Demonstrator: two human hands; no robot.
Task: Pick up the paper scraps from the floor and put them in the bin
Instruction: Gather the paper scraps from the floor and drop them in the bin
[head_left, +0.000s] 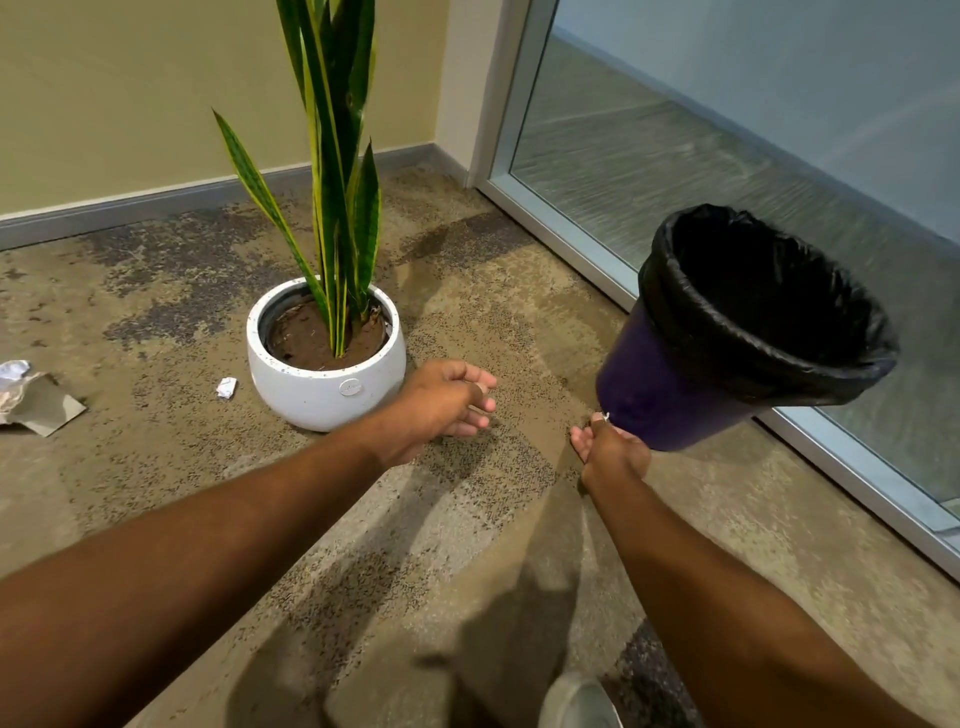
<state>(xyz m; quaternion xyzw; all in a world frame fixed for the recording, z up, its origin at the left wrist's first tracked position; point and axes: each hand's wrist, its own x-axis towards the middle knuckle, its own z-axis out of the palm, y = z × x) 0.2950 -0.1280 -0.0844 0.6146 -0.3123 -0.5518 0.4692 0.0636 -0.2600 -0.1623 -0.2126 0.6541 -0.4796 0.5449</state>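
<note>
Lying left on the carpet, crumpled paper (14, 372) and a small paper scrap (227, 387) await pickup beside the snake-plant pot (327, 387). Left hand (441, 405) hovers empty, fingers loosely curled. Right hand (613, 449) touches the tilted bin (665, 384) at its base, probably steadying it; whether its fingers grip is not visible.

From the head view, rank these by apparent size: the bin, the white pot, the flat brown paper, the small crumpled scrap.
1. bin, tilted and likely nearer the camera, so its true size against the pot is unsure
2. white pot
3. flat brown paper, partly cut off at the left edge
4. small crumpled scrap
</note>
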